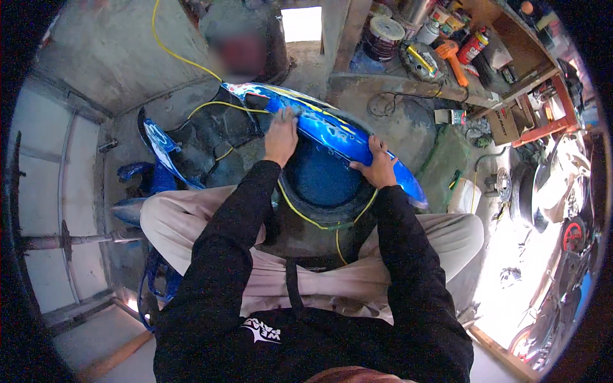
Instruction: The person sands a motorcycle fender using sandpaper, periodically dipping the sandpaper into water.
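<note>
- Laying the left hand on the blue panel, with fingers nearly straight toward 12 o'clock and forearm slanting up from 7; cannot tell whether gripping underneath.
- Grasping the panel's near edge with the right hand, half open, with thumb toward 10 o'clock.
- Holding the panel slantwise, from 11 to 3 o'clock, across the round tub's far side.

From the head, one close, wide fisheye view looks steeply down over near beige cloth trousers toward far grey concrete floor.
</note>
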Available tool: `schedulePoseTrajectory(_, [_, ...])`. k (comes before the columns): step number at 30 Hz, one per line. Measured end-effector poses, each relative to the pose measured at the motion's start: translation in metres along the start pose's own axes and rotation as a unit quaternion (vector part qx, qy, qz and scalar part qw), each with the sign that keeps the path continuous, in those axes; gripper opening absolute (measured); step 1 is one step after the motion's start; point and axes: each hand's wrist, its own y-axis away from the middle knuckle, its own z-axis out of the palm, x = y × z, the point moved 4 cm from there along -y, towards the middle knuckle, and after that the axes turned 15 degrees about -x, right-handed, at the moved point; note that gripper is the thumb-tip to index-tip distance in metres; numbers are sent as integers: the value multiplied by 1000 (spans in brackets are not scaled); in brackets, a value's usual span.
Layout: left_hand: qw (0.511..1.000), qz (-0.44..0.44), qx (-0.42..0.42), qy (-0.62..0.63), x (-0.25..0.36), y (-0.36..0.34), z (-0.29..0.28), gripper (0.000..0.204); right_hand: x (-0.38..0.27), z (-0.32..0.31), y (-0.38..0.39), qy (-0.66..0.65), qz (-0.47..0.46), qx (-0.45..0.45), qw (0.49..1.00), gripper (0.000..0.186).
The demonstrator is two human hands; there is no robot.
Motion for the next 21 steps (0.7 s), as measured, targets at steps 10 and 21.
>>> schedulePoseTrajectory(10, [974,222,-16,-36,71,16,34,33,-2,-2,3,25,-11,-10,1000,113])
schedulePoseTrajectory(21, [970,218,-63,-90,107,14,60,31,-1,1,1,33,-9,-20,999,112])
